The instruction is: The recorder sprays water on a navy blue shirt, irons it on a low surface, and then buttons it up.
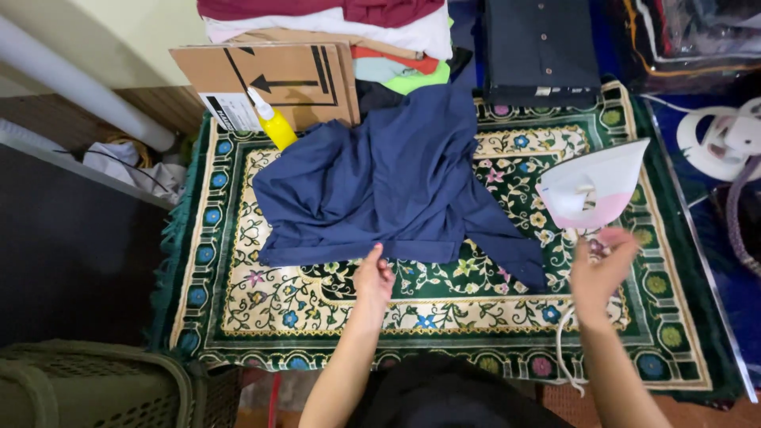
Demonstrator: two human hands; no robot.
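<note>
Both hands are seen low over the patterned rug: left hand pinches the navy garment hem flat; right hand, loosely curled, touches the iron cord beside the garment.

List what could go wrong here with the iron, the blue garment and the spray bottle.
1. The right hand is at the rear of the iron, whose white cord trails past the wrist; a snag could tip the iron.
2. The left hand pinches the hem of the crumpled blue garment; creases could get pressed in.
3. The yellow spray bottle leans on cardboard and may topple.
</note>
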